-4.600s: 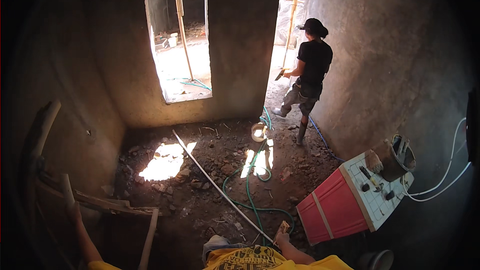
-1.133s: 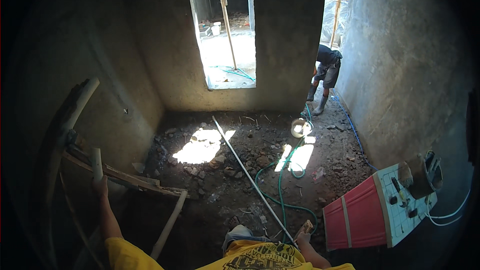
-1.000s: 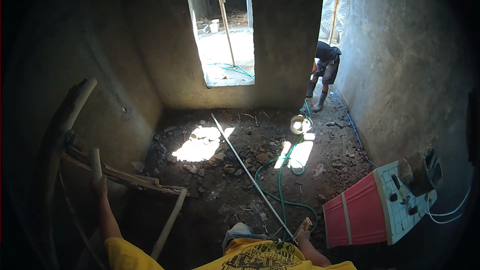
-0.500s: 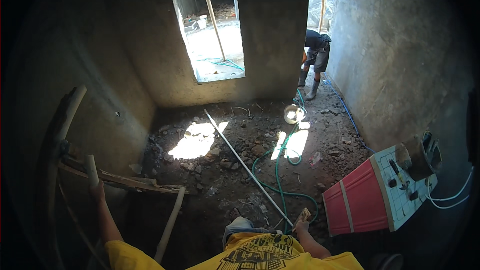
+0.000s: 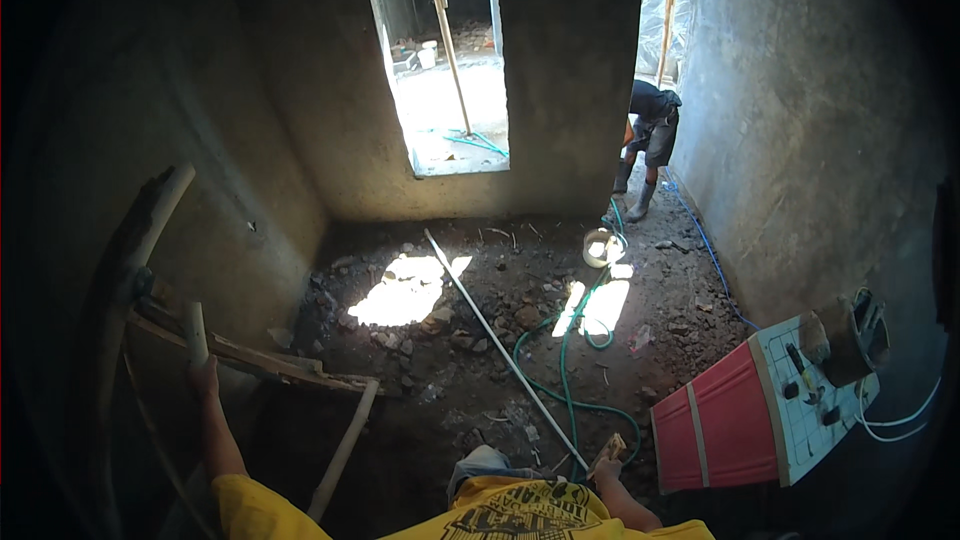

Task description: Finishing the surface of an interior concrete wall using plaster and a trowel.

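Observation:
At the left, my left hand (image 5: pixel 203 377) is wrapped round the lower part of a pale, round pole (image 5: pixel 196 328). The pole stands beside a rough wooden crosspiece (image 5: pixel 255 360). Low at the right, my right hand (image 5: pixel 606 467) is closed round a small yellowish piece (image 5: pixel 614 445) that looks like wood; its full shape is hidden. Close to that hand lies the lower end of a long white pipe (image 5: pixel 505 352) on the ground. A green hose (image 5: pixel 565 380) coils next to the pipe.
A pink-sided table with a white tiled top (image 5: pixel 715 410) stands at the right, carrying tools and a cylindrical container (image 5: pixel 853 340). Rubble (image 5: pixel 450 325) covers the floor. A bucket (image 5: pixel 600 248) stands ahead, near a bent-over person (image 5: pixel 655 130) in the doorway. A thick timber (image 5: pixel 130 260) rises at the left.
The whole scene has shifted slightly right and down in the picture as my head turned. Both hands keep their holds. The person in the doorway stays bent over.

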A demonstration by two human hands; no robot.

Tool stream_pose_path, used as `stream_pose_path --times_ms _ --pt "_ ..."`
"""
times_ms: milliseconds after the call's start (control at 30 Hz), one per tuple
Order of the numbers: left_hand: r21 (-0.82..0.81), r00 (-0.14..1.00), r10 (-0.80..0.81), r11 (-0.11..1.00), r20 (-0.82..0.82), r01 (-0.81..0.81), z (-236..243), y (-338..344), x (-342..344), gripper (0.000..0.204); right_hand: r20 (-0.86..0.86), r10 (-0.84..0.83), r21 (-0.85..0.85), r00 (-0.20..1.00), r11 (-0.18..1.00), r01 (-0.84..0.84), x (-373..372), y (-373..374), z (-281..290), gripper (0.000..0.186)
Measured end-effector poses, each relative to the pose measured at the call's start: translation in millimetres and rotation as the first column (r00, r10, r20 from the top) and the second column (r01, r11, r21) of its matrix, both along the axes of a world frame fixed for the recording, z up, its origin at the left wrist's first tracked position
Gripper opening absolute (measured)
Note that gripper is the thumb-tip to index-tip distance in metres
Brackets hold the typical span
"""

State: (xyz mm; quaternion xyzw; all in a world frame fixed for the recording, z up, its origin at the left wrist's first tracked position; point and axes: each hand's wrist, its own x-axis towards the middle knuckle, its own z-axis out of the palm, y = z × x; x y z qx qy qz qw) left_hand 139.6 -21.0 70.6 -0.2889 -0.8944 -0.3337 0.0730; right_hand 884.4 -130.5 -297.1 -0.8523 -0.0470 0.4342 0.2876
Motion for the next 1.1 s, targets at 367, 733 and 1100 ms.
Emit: stream_pose_path --times_ms 367,733,1100 --pt "-0.021 0.999 0.045 0.999 -0.016 -0.046 3 8 7 0.047 -0.041 0.045 -0.117 0.998 0.992 -0.050 1 13 20 0.060" --pt "-0.049 0.996 0.076 0.996 -0.039 -0.078 4 -5 -1 0.049 -0.089 0.083 -0.139 0.993 0.986 -0.095 -12 18 65 0.059" --pt "-0.058 0.993 0.107 0.992 -0.049 -0.110 10 -1 14 0.050 -0.052 0.083 -0.116 0.995 0.989 -0.088 -6 13 37 0.057"
